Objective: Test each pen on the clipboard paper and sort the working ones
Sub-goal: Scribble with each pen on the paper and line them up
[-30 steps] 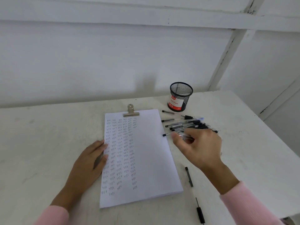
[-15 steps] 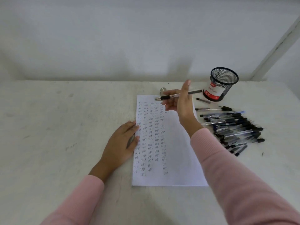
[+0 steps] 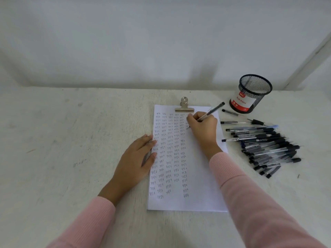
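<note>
The clipboard paper (image 3: 198, 176) lies at the table's middle under a metal clip (image 3: 184, 106), covered with columns of small handwritten words. My right hand (image 3: 202, 129) grips a clear pen (image 3: 213, 111) in a writing hold, its tip down on the upper part of the sheet. My left hand (image 3: 138, 161) lies flat with fingers apart on the paper's left edge. A pile of several black-capped pens (image 3: 265, 147) lies to the right of the paper.
A black mesh pen cup (image 3: 250, 93) with a red and white label stands at the back right, beyond the pile. A white wall runs along the table's far edge. Bare white table (image 3: 71, 140) stretches to the left.
My right hand took a pen from the pile, carried it over the paper and has now lowered its tip onto the sheet. The view shifted left and down.
</note>
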